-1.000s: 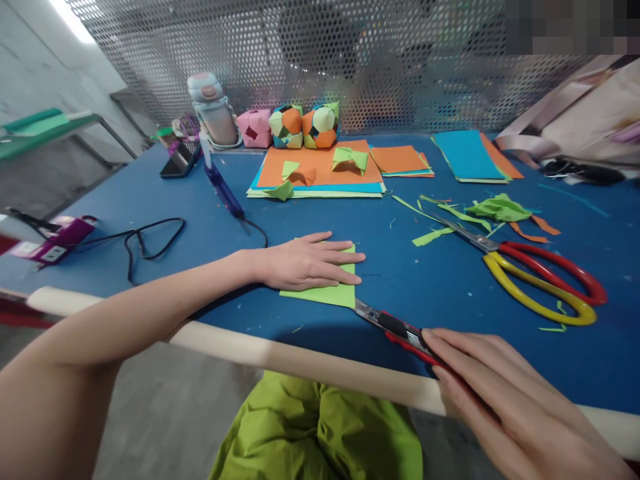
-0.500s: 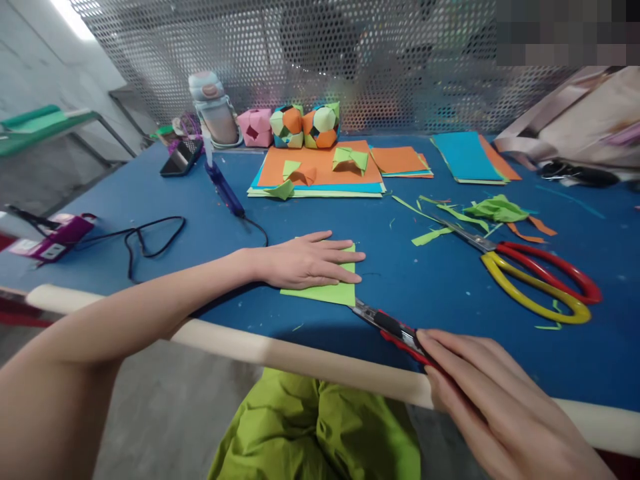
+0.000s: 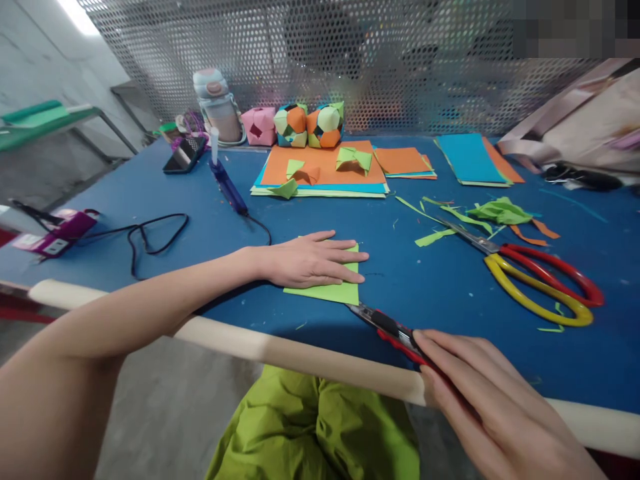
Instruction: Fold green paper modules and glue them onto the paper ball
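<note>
My left hand (image 3: 313,260) lies flat with fingers spread on a light green sheet of paper (image 3: 333,293), pressing it to the blue table (image 3: 220,300). The paper's right and lower edges show beyond the fingers; the rest is covered. In my right hand (image 3: 495,393) is a red and black utility knife (image 3: 395,331), held low over the table's front edge. Its blade is out, with the tip at the lower right corner of the paper. Whether the blade is under the sheet or just beside it, I cannot tell.
To the right lie scissors (image 3: 520,267) with red and yellow handles, near green paper scraps (image 3: 503,210). Behind are stacked coloured sheets (image 3: 320,163), folded paper balls (image 3: 325,127) and a bottle (image 3: 220,110). A blue glue gun (image 3: 229,187) with its cord stands left.
The knife and my right hand have shifted slightly left, bringing the blade tip along the paper's lower edge by the corner. My left hand stays on the paper. The view has moved a little.
</note>
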Demonstrator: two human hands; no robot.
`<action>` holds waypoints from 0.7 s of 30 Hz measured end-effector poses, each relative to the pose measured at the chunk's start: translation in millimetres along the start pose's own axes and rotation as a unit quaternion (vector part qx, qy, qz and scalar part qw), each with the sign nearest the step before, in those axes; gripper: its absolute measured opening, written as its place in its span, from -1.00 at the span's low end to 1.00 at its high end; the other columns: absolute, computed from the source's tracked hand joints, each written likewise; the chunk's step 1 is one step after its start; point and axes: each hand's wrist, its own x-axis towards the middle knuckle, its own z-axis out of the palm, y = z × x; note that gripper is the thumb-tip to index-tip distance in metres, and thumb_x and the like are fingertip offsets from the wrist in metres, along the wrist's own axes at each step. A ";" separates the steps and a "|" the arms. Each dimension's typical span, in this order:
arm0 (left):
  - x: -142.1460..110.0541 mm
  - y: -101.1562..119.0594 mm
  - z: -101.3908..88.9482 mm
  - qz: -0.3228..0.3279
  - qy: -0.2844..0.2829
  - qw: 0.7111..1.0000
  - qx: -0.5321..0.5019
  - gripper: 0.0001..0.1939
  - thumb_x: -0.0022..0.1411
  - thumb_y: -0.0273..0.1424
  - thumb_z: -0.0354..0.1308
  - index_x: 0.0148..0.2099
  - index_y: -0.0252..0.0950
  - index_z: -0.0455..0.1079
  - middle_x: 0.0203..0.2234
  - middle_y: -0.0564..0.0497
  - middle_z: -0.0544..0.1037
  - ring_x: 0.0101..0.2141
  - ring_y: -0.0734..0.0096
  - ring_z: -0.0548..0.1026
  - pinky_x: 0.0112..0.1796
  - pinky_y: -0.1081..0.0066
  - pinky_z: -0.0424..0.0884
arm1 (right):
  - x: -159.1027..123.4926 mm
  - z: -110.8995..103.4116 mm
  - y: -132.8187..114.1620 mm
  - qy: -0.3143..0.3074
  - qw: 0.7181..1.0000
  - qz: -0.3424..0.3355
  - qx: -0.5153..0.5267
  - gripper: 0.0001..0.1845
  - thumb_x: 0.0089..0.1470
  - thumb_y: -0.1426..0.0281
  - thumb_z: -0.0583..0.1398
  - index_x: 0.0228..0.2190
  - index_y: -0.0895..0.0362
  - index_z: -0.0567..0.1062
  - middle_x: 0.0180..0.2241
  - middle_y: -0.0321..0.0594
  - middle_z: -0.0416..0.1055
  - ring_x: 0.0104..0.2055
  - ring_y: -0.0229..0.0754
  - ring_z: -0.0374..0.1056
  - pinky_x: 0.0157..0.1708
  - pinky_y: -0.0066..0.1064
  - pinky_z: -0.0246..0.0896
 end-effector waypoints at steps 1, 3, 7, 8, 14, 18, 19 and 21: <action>0.0 0.0 0.0 -0.001 -0.001 1.000 -0.001 -0.56 0.37 -0.28 -0.26 0.23 -0.08 0.15 0.28 0.08 0.02 0.28 0.34 -0.13 0.22 0.21 -0.25 | -0.3 0.2 0.0 0.000 1.000 -0.005 -0.003 -0.66 0.13 0.54 -0.01 -0.13 0.13 0.46 0.01 -0.14 0.39 0.06 -0.03 0.27 -0.01 -0.16 0.25; 0.0 0.1 -0.1 -0.003 -0.006 1.000 -0.002 -0.56 0.37 -0.29 -0.25 0.24 -0.06 0.14 0.28 0.10 0.01 0.28 0.35 -0.15 0.22 0.21 -0.26 | -1.6 0.9 0.4 -0.002 1.000 -0.010 -0.003 -0.65 0.13 0.56 -0.01 -0.12 0.12 0.45 0.02 -0.16 0.38 0.09 -0.03 0.26 0.02 -0.16 0.22; -0.2 0.1 -0.4 -0.009 -0.008 1.000 -0.008 -0.57 0.37 -0.28 -0.25 0.23 -0.06 0.15 0.28 0.10 0.02 0.28 0.36 -0.15 0.22 0.22 -0.27 | -4.0 1.6 1.1 -0.002 1.000 0.003 0.014 -0.66 0.12 0.55 0.01 -0.12 0.11 0.46 0.01 -0.16 0.39 0.07 -0.02 0.27 0.02 -0.14 0.24; -0.3 0.1 -0.4 -0.008 -0.007 1.000 -0.010 -0.56 0.37 -0.28 -0.26 0.23 -0.07 0.15 0.28 0.10 0.02 0.29 0.36 -0.15 0.22 0.23 -0.28 | -3.9 1.4 0.9 -0.001 1.000 0.013 0.022 -0.66 0.13 0.54 0.01 -0.11 0.10 0.46 0.00 -0.16 0.39 0.06 -0.02 0.29 0.00 -0.13 0.26; -0.7 -0.4 0.3 -0.004 -0.008 1.000 -0.006 -0.56 0.37 -0.27 -0.28 0.24 -0.07 0.14 0.29 0.10 0.00 0.29 0.37 -0.16 0.22 0.24 -0.29 | 0.3 0.7 -4.0 0.022 0.997 0.062 0.050 -0.65 0.15 0.45 0.03 -0.04 0.09 0.43 -0.04 -0.11 0.42 -0.01 0.02 0.36 -0.09 -0.11 0.34; -0.5 -0.3 0.5 -0.004 -0.010 1.000 -0.004 -0.56 0.37 -0.28 -0.27 0.24 -0.07 0.13 0.29 0.10 0.00 0.29 0.37 -0.17 0.22 0.22 -0.28 | 0.9 2.6 -6.7 0.013 0.998 0.047 0.034 -0.64 0.15 0.49 0.02 -0.05 0.10 0.43 0.00 -0.11 0.40 0.00 0.01 0.34 -0.06 -0.12 0.32; -0.4 -0.3 0.5 -0.004 -0.010 1.000 -0.004 -0.56 0.37 -0.28 -0.27 0.24 -0.06 0.13 0.29 0.10 0.00 0.29 0.37 -0.17 0.22 0.22 -0.28 | 0.7 3.2 -6.7 0.012 0.998 0.048 0.032 -0.64 0.14 0.50 0.02 -0.05 0.10 0.43 0.00 -0.11 0.40 0.01 0.01 0.34 -0.06 -0.12 0.32; -0.5 -0.3 0.5 -0.004 -0.008 1.000 -0.004 -0.56 0.37 -0.28 -0.26 0.24 -0.06 0.14 0.28 0.10 0.01 0.29 0.37 -0.16 0.22 0.21 -0.27 | 0.1 3.9 -5.6 0.007 0.998 0.047 0.031 -0.64 0.14 0.52 0.02 -0.06 0.10 0.43 0.00 -0.10 0.39 0.02 0.02 0.33 -0.06 -0.11 0.31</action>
